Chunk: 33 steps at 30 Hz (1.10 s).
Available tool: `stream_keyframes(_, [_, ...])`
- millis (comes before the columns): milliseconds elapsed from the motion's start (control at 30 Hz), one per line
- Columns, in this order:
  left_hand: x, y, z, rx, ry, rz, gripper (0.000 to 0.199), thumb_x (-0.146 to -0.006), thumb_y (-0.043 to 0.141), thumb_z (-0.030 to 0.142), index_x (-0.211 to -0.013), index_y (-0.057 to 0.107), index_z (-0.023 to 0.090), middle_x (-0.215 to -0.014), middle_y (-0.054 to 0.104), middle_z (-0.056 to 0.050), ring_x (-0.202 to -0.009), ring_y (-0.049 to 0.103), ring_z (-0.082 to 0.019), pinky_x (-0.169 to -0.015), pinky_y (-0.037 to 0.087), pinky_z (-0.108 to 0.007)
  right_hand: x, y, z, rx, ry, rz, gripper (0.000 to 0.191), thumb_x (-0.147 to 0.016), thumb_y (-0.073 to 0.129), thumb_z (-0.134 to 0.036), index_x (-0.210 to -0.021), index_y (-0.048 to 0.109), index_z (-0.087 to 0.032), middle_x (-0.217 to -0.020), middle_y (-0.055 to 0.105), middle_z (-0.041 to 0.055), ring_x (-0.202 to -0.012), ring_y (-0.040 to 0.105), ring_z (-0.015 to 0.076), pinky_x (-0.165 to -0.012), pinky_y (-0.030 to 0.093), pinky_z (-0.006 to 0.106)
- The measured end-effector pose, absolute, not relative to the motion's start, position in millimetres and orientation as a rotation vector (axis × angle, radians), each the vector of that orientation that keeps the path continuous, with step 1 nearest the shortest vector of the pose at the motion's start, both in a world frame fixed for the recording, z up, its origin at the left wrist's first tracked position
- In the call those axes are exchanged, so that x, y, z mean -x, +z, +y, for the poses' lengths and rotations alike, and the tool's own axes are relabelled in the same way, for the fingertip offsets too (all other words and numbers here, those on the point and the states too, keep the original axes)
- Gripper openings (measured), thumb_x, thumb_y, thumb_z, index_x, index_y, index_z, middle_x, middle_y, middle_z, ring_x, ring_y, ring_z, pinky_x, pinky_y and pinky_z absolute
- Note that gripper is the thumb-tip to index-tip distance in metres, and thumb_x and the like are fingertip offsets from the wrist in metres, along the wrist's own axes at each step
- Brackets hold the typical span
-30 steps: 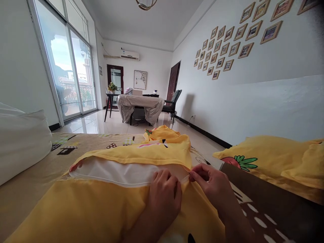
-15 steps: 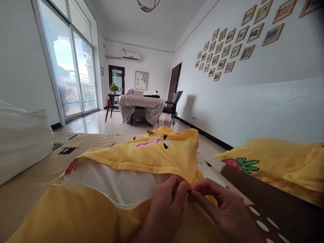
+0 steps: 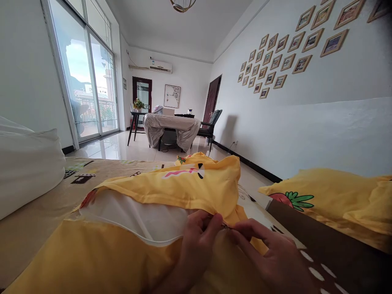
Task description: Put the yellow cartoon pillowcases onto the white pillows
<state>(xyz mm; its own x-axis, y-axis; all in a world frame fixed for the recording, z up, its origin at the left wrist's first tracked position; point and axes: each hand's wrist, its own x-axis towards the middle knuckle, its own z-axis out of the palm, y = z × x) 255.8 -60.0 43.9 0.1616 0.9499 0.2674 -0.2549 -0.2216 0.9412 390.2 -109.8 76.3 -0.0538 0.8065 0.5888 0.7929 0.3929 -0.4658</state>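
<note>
Yellow cover (image 3: pixel 101 253) lies in the near foreground, directly before the person, on a beige patterned cloth (image 3: pixel 45 200). Its long opening gapes across the width; a white insert (image 3: pixel 131 210) shows inside. A thin pale line runs along the near edge of the opening. The far flap carries a pink and black print and rises to a bunched corner on the right.

Left hand (image 3: pixel 199 245): at the right end of the opening, fingers curled, thumb and forefinger drawn close together on the edge of the cover. Right hand (image 3: pixel 272 253): just beside it, thumb and forefinger tips pinched together on the same edge, remaining fingers folded. A small dark detail shows between the two sets of fingertips; too small to identify.

Surroundings: white cushion-like bundle (image 3: pixel 27 171) at the far left of the cloth, well apart from both hands. Second yellow fabric piece (image 3: pixel 346 192) to the right, printed with a red shape and green leaves, beside a dark brown surface (image 3: pixel 318 228). Beyond: draped table (image 3: pixel 171 120) with a black chair (image 3: pixel 211 124) at its right, sliding glass door (image 3: pixel 90 85) on the left, small framed pictures (image 3: pixel 313 39) on the right wall
</note>
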Motion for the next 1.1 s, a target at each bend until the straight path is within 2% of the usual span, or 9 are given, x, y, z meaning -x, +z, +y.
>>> stream_keyframes(100, [-256.6, 42.6, -59.0, -1.316, 1.359, 0.774, 0.037, -0.078, 0.057, 0.044, -0.057, 0.049, 0.015, -0.053, 0.041, 0.004, -0.052, 0.037, -0.008, -0.050, 0.029, -0.022, -388.0, 76.1, -109.5, 1.370, -0.011, -1.846, 0.018, -0.083, 0.053, -0.031, -0.069, 0.062, -0.024, -0.059, 0.064, -0.0033, -0.051, 0.059, 0.0117, -0.049, 0.046, 0.019])
stream_keyframes(300, [-258.2, 40.1, -58.8, -1.330, 1.351, 0.764, 0.035, -0.079, 0.057, 0.043, -0.060, 0.052, 0.015, -0.055, 0.047, 0.002, -0.055, 0.041, -0.010, -0.052, 0.031, -0.022, -384.3, 74.6, -109.9, 1.367, 0.007, -1.838, 0.020, -0.084, 0.049, -0.029, -0.067, 0.058, -0.022, -0.057, 0.061, -0.0028, -0.051, 0.056, 0.0119, -0.050, 0.045, 0.021])
stream_keyframes(567, [-260.6, 37.7, -58.6, -1.364, 1.340, 0.799, 0.036, -0.078, 0.057, 0.044, -0.060, 0.056, 0.013, -0.055, 0.049, 0.001, -0.055, 0.041, -0.010, -0.052, 0.030, -0.022, -387.9, 73.5, -104.6, 1.326, -0.107, -1.814, 0.020, -0.087, 0.048, -0.032, -0.076, 0.061, -0.022, -0.064, 0.065, -0.0020, -0.054, 0.059, 0.0114, -0.052, 0.046, 0.020])
stream_keyframes(700, [-261.5, 36.6, -59.6, -1.353, 1.341, 0.780, 0.036, -0.078, 0.058, 0.044, -0.061, 0.058, 0.012, -0.056, 0.050, 0.001, -0.056, 0.041, -0.010, -0.053, 0.031, -0.022, -390.0, 67.8, -98.5, 1.290, -0.242, -1.844, 0.014, -0.085, 0.055, -0.032, -0.079, 0.064, -0.022, -0.057, 0.062, -0.0040, -0.049, 0.057, 0.0103, -0.048, 0.045, 0.020])
stream_keyframes(800, [-260.5, 37.8, -60.5, -1.353, 1.361, 0.778, 0.036, -0.078, 0.059, 0.043, -0.059, 0.057, 0.013, -0.054, 0.045, 0.002, -0.055, 0.038, -0.009, -0.052, 0.029, -0.022, -387.0, 66.5, -97.0, 1.241, -0.326, -1.854, 0.011, -0.084, 0.056, -0.027, -0.079, 0.065, -0.022, -0.056, 0.061, -0.0054, -0.048, 0.057, 0.0090, -0.048, 0.044, 0.019])
stream_keyframes(933, [-259.5, 41.2, -60.7, -1.413, 1.378, 0.804, 0.039, -0.077, 0.057, 0.043, -0.051, 0.050, 0.014, -0.049, 0.037, 0.004, -0.050, 0.032, -0.008, -0.048, 0.025, -0.022, -382.4, 67.5, -97.6, 1.165, -0.439, -1.847, 0.018, -0.086, 0.052, -0.024, -0.073, 0.063, -0.021, -0.055, 0.061, -0.0052, -0.047, 0.056, 0.0085, -0.048, 0.042, 0.019])
stream_keyframes(1100, [-259.8, 42.2, -59.6, -1.423, 1.357, 0.816, 0.040, -0.076, 0.056, 0.044, -0.050, 0.049, 0.015, -0.048, 0.036, 0.004, -0.050, 0.030, -0.008, -0.047, 0.024, -0.022, -385.5, 63.7, -95.0, 1.125, -0.594, -1.870, 0.023, -0.089, 0.049, -0.020, -0.068, 0.059, -0.019, -0.054, 0.060, -0.0034, -0.047, 0.054, 0.0095, -0.052, 0.040, 0.022])
